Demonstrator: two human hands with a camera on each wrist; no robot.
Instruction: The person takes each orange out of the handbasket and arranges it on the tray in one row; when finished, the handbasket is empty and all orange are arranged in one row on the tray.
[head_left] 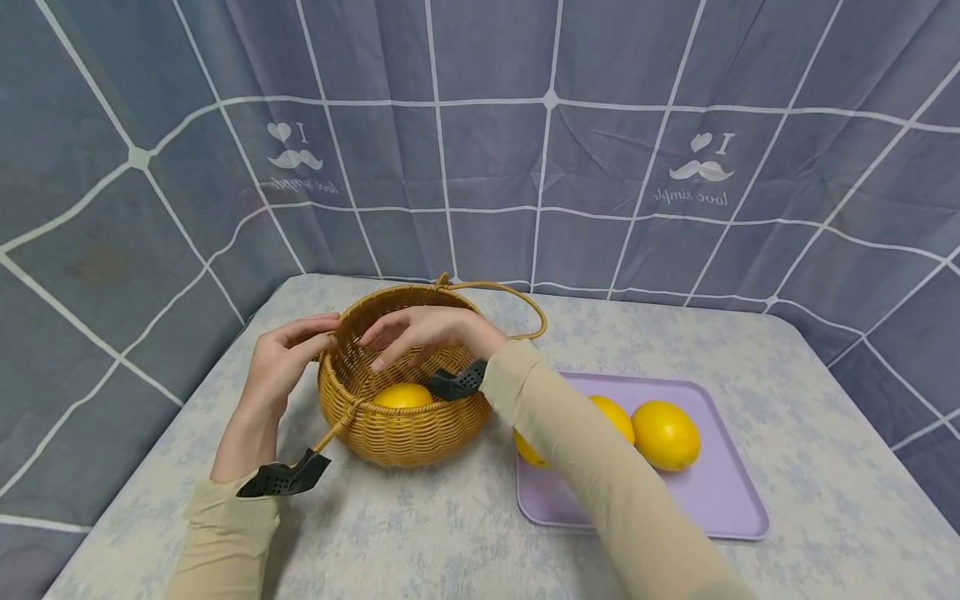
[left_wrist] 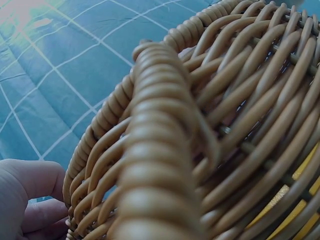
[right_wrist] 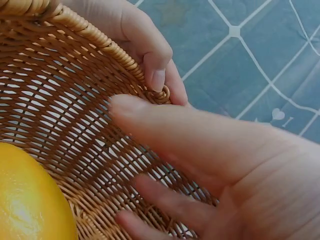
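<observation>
A round wicker basket (head_left: 408,437) stands on the table, its looped handle folded out to the back right. My left hand (head_left: 273,367) grips the left rim of the basket, thumb and fingers at the edge. Over the basket's opening hovers my right hand (head_left: 427,329), its fingers spread loosely with nothing between them. A yellow lemon (head_left: 403,396) lies at the bottom of the basket, and the same lemon (right_wrist: 30,195) appears at the lower left of the right wrist view, apart from the right fingers. In the left wrist view, a thick wrapped part of the handle (left_wrist: 157,150) fills the middle.
Right of the basket is a lilac tray (head_left: 712,517) holding three lemons (head_left: 666,436), partly hidden by my right forearm. A grey-blue checked curtain (head_left: 495,158) hangs behind and beside the pale patterned table (head_left: 420,542). Black camera mounts (head_left: 285,479) sit at both wrists.
</observation>
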